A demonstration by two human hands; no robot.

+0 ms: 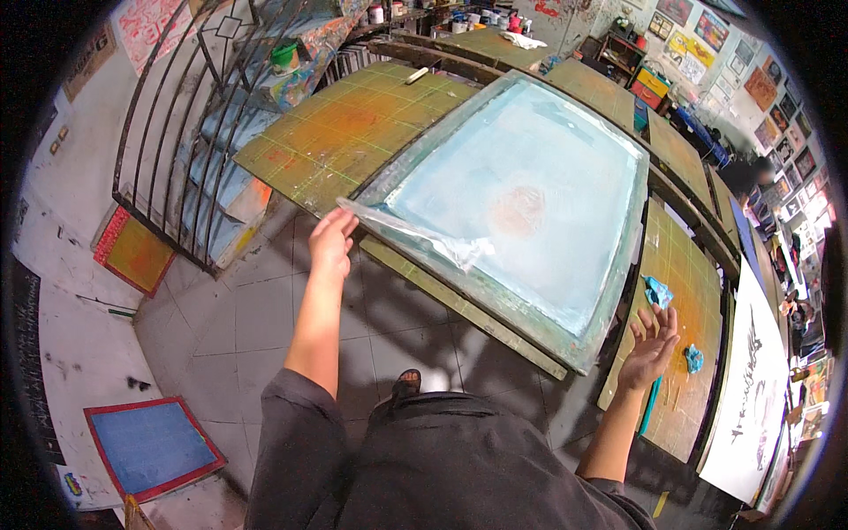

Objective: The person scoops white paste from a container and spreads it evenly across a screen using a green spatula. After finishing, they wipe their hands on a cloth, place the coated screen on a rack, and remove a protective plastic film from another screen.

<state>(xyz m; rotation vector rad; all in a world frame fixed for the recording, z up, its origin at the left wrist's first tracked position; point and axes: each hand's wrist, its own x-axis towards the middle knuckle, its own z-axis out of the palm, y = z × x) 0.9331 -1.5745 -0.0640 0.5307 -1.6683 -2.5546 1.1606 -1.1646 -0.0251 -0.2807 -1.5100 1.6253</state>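
A large silk-screen frame (609, 305) with pale blue mesh lies tilted across the middle, a pinkish round patch near the mesh's centre. Along its near left edge runs a loose, crinkled strip of clear tape (415, 240), partly lifted and bunched toward one end. My left hand (332, 246) pinches the strip's far left end at the frame's corner; the fingertips are partly hidden. To the right of the frame, my right hand (651, 350) is raised with fingers apart and holds nothing. It hovers over a stained printing board, close to a crumpled blue wad (656, 292).
Stained printing boards (344, 115) surround the frame on a metal rack. Another blue wad (693, 358) and a teal stick (650, 406) lie at right, near a white printed sheet (751, 389). Smaller screens (155, 446) lean at left by a dark metal railing (181, 132).
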